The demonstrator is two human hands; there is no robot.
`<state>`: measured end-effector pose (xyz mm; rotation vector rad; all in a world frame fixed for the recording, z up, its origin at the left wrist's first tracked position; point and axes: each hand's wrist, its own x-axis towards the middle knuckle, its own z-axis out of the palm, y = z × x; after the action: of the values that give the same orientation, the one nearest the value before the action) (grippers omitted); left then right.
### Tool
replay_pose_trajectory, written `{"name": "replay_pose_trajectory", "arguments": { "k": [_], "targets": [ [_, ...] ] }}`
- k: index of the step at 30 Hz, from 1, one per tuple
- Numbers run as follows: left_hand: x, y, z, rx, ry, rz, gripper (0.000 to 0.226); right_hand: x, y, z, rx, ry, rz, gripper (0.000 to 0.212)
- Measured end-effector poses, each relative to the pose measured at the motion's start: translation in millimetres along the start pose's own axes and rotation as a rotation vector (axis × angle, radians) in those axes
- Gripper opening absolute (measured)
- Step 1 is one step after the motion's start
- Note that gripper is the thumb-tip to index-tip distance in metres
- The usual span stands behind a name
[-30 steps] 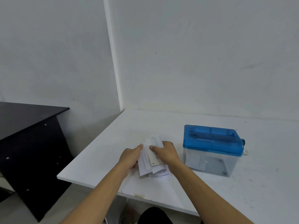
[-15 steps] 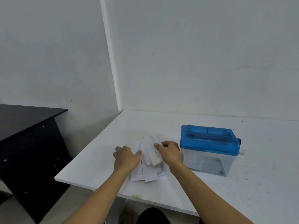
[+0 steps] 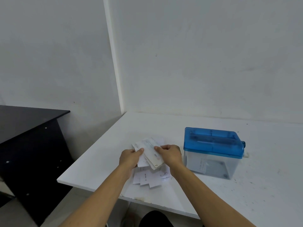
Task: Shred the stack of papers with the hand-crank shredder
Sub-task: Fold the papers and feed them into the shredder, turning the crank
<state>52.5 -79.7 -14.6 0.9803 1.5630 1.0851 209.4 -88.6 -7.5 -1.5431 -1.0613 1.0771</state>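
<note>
Centre of frame: my left hand and right hand each curl their fingers round the stack of papers over the white bench; loose slips lie beneath. The right hand sits between the papers and the blue-lidded shredder, right of centre. A black side table fills the lower left.
</note>
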Motion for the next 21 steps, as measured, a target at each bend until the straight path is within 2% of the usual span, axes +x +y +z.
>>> {"name": "replay_pose_trajectory", "arguments": {
  "k": [6,11,13,14,16,18,20,21],
  "targets": [
    [1,-5,-4,0.117,0.022,0.002,0.023,3,4,2,-0.003,0.040,0.027,0.027],
    [3,-11,-6,0.465,0.052,0.067,0.033,1,6,1,-0.038,0.061,0.025,0.032],
    [1,-12,-5,0.620,0.180,0.079,0.059,-1,5,2,-0.038,0.066,0.015,0.030],
    [-2,-9,-3,0.662,0.246,0.111,0.062,-1,6,3,-0.029,0.064,0.012,0.029],
    [-2,-3,1,0.626,0.228,0.108,0.063,-4,4,5,0.023,0.040,0.013,0.029],
    [-3,4,5,0.371,0.099,0.019,0.068,-7,1,9,0.093,-0.018,0.024,0.032],
    [-8,10,7,0.115,0.013,-0.052,0.058,-9,0,11,0.090,-0.052,0.007,0.028],
    [-7,9,8,0.067,0.001,-0.056,0.051,-11,-1,12,0.072,-0.052,-0.002,0.026]
  ]
}}
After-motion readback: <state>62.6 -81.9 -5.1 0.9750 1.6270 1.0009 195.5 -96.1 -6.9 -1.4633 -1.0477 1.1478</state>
